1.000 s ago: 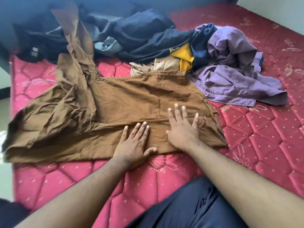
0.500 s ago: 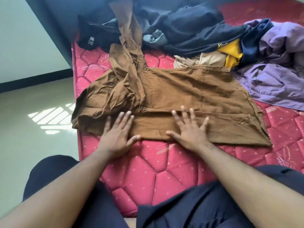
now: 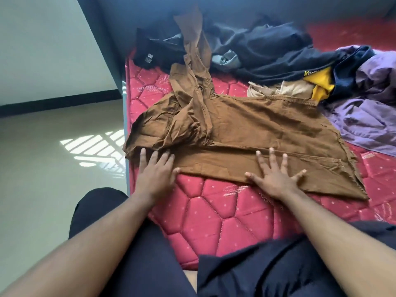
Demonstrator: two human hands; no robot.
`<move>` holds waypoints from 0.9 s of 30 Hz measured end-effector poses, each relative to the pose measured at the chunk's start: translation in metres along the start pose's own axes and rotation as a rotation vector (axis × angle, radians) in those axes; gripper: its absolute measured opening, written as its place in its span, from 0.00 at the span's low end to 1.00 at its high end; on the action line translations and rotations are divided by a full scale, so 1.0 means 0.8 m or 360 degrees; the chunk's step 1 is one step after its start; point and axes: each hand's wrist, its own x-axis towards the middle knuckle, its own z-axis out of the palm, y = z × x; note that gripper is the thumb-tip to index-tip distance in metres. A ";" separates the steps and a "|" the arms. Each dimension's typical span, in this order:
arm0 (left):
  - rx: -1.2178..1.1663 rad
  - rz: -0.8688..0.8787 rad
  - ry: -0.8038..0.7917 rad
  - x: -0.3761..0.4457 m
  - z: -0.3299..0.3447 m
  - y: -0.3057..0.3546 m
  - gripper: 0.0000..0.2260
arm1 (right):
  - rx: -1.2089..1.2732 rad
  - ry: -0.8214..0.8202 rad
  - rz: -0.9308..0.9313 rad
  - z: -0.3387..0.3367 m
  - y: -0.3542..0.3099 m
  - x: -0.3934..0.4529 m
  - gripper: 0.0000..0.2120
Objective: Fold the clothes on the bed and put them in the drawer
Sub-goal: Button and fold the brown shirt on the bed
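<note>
Lying spread across the near part of the bed [image 3: 225, 228]: brown trousers [image 3: 257, 133], waist end to the right, legs running left and bunching into a crumpled heap near the bed's left edge. One brown strip rising from that heap toward the far side and fading into blur at the top, so not clear whether leg or other part.

Pressing flat on the near hem of the trousers: left hand [image 3: 157, 172], fingers straight and close together, fingertips touching the crumpled end, palm partly on the red quilted mattress. Pressing flat farther right on the same near edge: right hand [image 3: 276, 174], fingers spread wide, thumb pointing left along the cloth edge. Neither hand curling round or pinching anything.

Piling up beyond the trousers: dark clothes [image 3: 267, 52], a black garment with a label [image 3: 150, 57] at far left, a yellow piece [image 3: 321, 82] tucked under navy cloth, a beige piece [image 3: 278, 88] partly hiding under the waistband, and a purple shirt [image 3: 364, 116] getting cut off by the right border. Hard to separating individual dark garments; far part of the pile blurring out.

Showing at left: pale floor [image 3: 42, 189] with a patch of sunlight. Filling the bottom: both forearms and dark-clothed legs, cut off by the frame. No telling where the drawer stands.
</note>
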 end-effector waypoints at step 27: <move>-0.1345 -0.0909 0.0430 0.045 0.008 -0.062 0.15 | -0.0275 0.0486 -0.1053 -0.125 -0.236 0.108 0.22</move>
